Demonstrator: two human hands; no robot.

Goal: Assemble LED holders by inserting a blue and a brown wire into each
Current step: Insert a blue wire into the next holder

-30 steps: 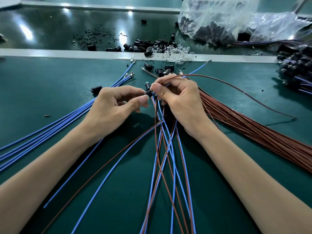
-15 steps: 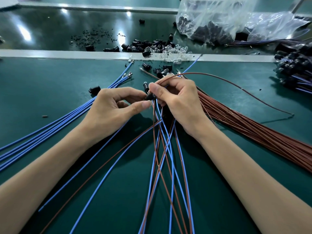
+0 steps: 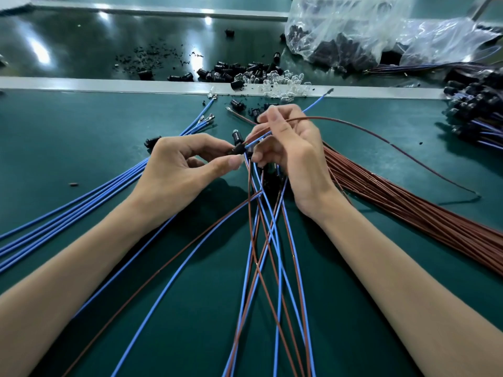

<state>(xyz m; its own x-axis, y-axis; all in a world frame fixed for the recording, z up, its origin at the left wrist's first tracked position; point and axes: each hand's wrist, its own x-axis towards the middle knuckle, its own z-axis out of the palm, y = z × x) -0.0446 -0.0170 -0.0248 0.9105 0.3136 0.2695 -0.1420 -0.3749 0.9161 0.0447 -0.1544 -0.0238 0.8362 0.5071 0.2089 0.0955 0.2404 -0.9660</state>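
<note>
Left hand (image 3: 179, 164) pinches holder (image 3: 237, 150); right hand (image 3: 294, 151), seemingly, wires (image 3: 326, 118).

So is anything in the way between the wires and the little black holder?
No, nothing visible is. The left hand pinches the black holder. The right hand holds the blue wire and the brown wire, and the blue wire's end is right at the holder's back. Whether it is already inside is too small to tell.

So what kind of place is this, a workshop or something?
Most likely an electronics assembly bench, probably in a factory: bundles of blue wires and brown wires on a green mat, loose black LED holders and clear LEDs heaped by a metal rail, and a plastic bag of more parts.
</note>
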